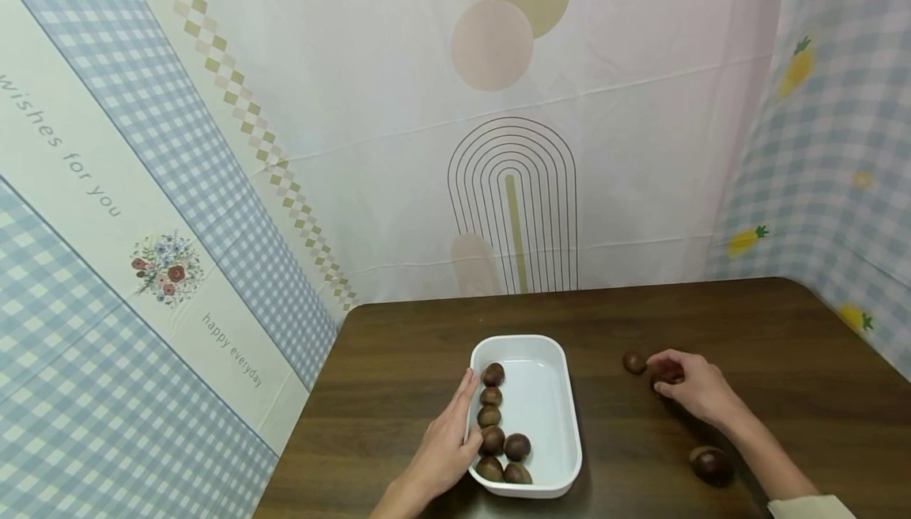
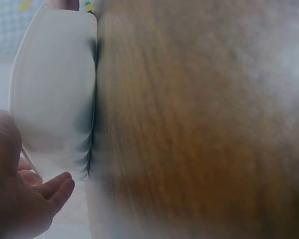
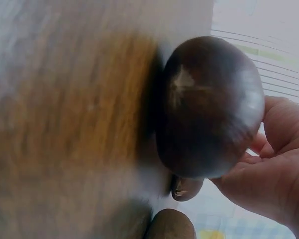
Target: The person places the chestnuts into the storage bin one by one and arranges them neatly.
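Note:
My left hand [image 1: 444, 444] holds the left side of a white rectangular dish [image 1: 546, 396], thumb at the rim and fingers along the outer wall. Several brown chestnuts [image 1: 492, 440] lie in it, mostly along the left wall. To the right of the dish, my right hand [image 1: 701, 388] pinches a chestnut [image 1: 669, 374] at the tabletop. Just left of its fingertips lies another chestnut [image 1: 635, 361]; a larger-looking chestnut [image 1: 711, 465] lies nearer, beside the forearm. A big chestnut [image 3: 212, 107] fills the right wrist view's foreground and hides the fingertips.
The dark wood table [image 1: 398, 361] meets a printed cloth backdrop [image 1: 398, 210] at its far edge. Checked cloth [image 1: 840, 187] hangs along the right side, and another checked cloth [image 1: 78, 321] along the left.

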Motion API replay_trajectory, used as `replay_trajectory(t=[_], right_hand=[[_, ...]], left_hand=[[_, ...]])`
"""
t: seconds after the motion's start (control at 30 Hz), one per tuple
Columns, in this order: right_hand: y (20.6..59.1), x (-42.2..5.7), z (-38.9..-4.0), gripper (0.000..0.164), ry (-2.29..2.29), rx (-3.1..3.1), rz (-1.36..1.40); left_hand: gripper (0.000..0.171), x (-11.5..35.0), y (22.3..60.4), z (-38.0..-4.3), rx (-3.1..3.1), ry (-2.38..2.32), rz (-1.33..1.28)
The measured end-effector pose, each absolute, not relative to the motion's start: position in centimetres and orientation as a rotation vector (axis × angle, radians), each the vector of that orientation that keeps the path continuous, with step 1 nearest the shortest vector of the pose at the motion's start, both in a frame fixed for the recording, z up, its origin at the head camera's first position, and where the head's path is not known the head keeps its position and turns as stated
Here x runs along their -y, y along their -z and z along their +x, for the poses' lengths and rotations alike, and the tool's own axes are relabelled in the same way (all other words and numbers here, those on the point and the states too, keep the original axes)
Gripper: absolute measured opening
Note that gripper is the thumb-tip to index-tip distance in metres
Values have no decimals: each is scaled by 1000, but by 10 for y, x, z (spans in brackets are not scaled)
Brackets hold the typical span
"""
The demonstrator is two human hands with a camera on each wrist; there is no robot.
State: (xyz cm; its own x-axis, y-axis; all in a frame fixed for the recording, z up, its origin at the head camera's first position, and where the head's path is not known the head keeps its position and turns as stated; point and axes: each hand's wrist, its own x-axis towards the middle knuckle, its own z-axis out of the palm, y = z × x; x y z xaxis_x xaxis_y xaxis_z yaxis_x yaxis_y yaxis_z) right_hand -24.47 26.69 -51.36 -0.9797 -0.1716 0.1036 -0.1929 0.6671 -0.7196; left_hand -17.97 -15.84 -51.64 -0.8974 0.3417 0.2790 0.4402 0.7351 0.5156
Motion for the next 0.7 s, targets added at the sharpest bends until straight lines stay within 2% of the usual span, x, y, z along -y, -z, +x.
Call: replay_trajectory(t=[0.37,0.7], right_hand=[[518,-266,-246,37,-1201,2843,369],[522,-267,-244,31,-1237,2828,390]], left_hand=[[77,158,516,-181,2754,880,-633],[77,158,517,-180,2749,874,-635]])
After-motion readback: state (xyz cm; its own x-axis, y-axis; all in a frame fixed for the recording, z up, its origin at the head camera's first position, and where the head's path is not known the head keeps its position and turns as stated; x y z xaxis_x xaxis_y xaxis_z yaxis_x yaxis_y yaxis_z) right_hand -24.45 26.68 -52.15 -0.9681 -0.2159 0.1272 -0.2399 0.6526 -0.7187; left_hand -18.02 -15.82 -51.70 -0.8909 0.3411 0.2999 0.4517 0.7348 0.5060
